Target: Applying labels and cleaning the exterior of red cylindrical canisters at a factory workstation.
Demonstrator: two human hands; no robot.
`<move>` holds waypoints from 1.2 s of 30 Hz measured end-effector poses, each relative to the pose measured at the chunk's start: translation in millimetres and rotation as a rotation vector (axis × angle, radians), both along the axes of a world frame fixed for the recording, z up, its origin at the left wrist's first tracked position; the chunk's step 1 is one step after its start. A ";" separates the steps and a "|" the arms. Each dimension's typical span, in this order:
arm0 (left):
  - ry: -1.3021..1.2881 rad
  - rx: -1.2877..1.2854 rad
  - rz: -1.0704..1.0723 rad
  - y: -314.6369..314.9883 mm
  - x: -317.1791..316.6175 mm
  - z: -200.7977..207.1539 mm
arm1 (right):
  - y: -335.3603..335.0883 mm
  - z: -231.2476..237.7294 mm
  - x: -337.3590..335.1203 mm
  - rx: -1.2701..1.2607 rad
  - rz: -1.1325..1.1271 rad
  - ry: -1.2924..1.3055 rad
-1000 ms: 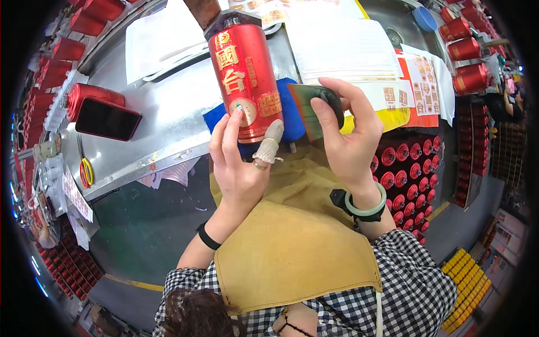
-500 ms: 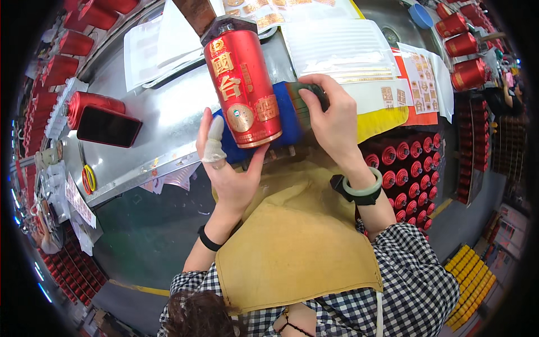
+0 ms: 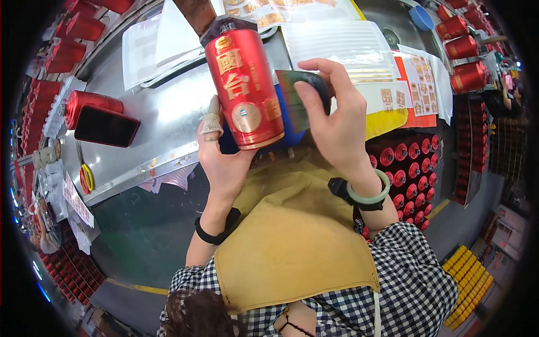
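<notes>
A red cylindrical bottle point(image 3: 242, 84) with gold characters and a round gold emblem lies tilted before me, its neck end at a dark holder point(image 3: 224, 25). My left hand point(image 3: 222, 163) grips its base end from the near left, with a whitish cover on one finger. Some fingers are hidden behind the bottle. To the bottle's right, my right hand point(image 3: 337, 118) pinches a scraper with a black grip and a flat, dark green, see-through-looking blade point(image 3: 295, 92). The blade's left edge is close beside the bottle; whether they touch I cannot tell. A blue pad point(image 3: 292, 132) shows behind both.
On the metal table point(image 3: 168, 106) a black phone point(image 3: 106, 124) leans by another red bottle point(image 3: 92, 104). Yellow-handled scissors point(image 3: 86, 178) lie at the left edge. Gold sticker sheets point(image 3: 421, 78) and white sheets point(image 3: 342, 50) cover the far right. Red bottles point(image 3: 401, 168) stand in rows below.
The bottle has rolled a little, its lettering shifting right. My right hand has risen slightly up and right, and the scraper blade now faces me more. My left hand has shifted slightly left.
</notes>
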State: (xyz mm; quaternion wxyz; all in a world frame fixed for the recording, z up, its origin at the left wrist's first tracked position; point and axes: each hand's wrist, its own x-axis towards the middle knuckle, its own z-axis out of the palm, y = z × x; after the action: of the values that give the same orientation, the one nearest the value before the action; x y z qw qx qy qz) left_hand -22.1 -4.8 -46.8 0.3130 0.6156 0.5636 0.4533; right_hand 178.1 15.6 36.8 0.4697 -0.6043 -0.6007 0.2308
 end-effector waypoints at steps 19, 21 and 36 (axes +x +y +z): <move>0.123 0.228 0.025 -1.9 2.4 19.0 | -2.3 -70.6 12.5 -0.184 -0.048 0.121; 0.112 0.236 0.032 -0.6 1.0 14.1 | -2.7 -46.6 7.0 -0.162 -0.044 0.145; 0.118 0.122 -0.014 -0.7 13.5 10.5 | -11.2 -44.8 42.6 -0.131 -0.125 0.171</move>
State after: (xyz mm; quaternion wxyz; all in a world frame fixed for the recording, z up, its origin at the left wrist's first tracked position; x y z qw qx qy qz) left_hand -8.6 -5.5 -36.3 0.2445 0.6631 0.5478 0.4477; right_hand 220.7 4.4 -8.0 0.4924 -0.6480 -0.5033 0.2904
